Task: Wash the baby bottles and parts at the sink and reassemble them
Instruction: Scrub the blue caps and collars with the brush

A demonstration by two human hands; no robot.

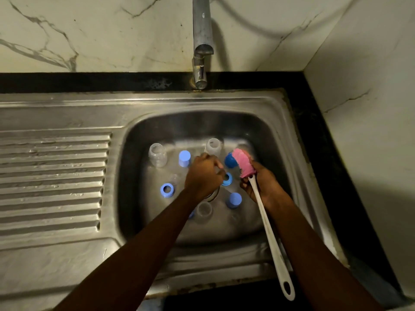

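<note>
White-handled brush point(267, 221) sits gripped near its pink head by the right hand point(262, 182); left hand point(203, 173) curls, contents unclear. Clear bottles point(157, 155) in the sink point(134, 153) look light, slippery: grasp mid-body.

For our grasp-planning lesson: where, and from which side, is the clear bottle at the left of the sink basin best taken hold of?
Probably grip the clear bottle round its neck, just under the open mouth, from above and from its left. It seems to stand upright, mouth up. A light blue cap stands close on its right, while its left side is free.
</note>
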